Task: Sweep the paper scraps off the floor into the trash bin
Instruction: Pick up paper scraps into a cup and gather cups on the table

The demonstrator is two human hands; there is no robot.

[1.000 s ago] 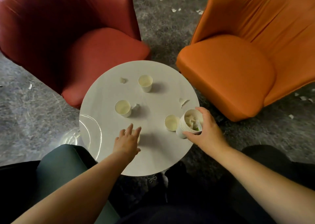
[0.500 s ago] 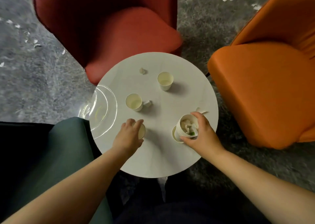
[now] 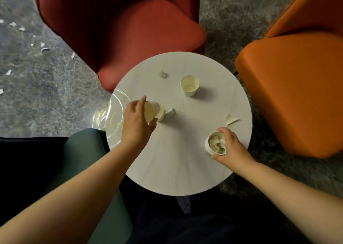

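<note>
Scraps of white paper (image 3: 13, 24) lay scattered on the grey carpet (image 3: 46, 87) well to the left of the round white table (image 3: 185, 160), the landmark here, with a few more scraps at the far right beyond the table. A dark red armchair (image 3: 130, 30) stood beyond the table on its far-left side, its seat edge just beside the rim. A teal cushion (image 3: 83, 150) sat near the table's left edge, on the person's side. Over the table's left part, the left hand (image 3: 136, 121) gripped a tilted paper cup (image 3: 149, 111), thumb below and fingers curled over it; that cup touched or overlapped a second cup (image 3: 161, 113) standing just to its right, though whether one sat inside the other could not be told. A crumpled bit of paper (image 3: 170, 111) lay on the table just right of those cups, and another crumpled bit (image 3: 163, 74) lay toward the table's far edge. An empty cup (image 3: 189, 85) stood upright on the far middle of the table. A torn paper piece (image 3: 231, 120) lay near the table's right edge. Just nearer than it, the right hand (image 3: 232, 147) clasped a cup filled with paper scraps (image 3: 215, 145), fingers wrapped round its right side. An orange armchair (image 3: 297, 85) stood to the right of the table. No trash bin showed anywhere.
</note>
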